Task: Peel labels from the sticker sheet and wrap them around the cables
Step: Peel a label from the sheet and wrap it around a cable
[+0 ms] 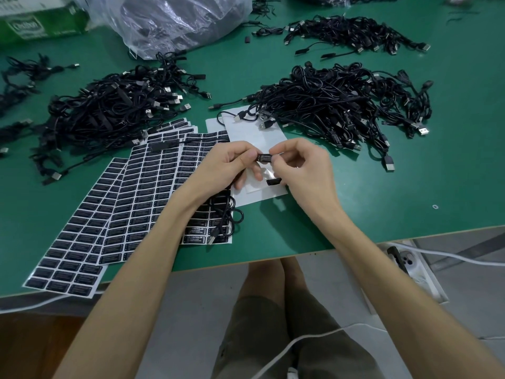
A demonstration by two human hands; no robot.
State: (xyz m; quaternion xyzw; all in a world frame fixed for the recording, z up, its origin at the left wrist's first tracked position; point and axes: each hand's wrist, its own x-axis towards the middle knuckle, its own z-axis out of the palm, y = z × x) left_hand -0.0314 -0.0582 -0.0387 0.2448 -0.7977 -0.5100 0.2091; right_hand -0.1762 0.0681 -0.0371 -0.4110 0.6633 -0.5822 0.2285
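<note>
green box (41, 21) far behind the sticker sheets (131, 201), contents hidden. clear plastic bag (175, 20) behind the sheets, something dark inside, blurred. cable pile (114, 110) overlaps the sheets' far edge. at the sheets' right edge, left hand (229, 165) and right hand (303, 165) both pinch one black label (264, 157). second cable pile (341, 105) further right of the sheets.

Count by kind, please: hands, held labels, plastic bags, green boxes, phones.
hands: 2 (left hand, right hand)
held label: 1
plastic bag: 1
green box: 1
phone: 1
Total: 6
</note>
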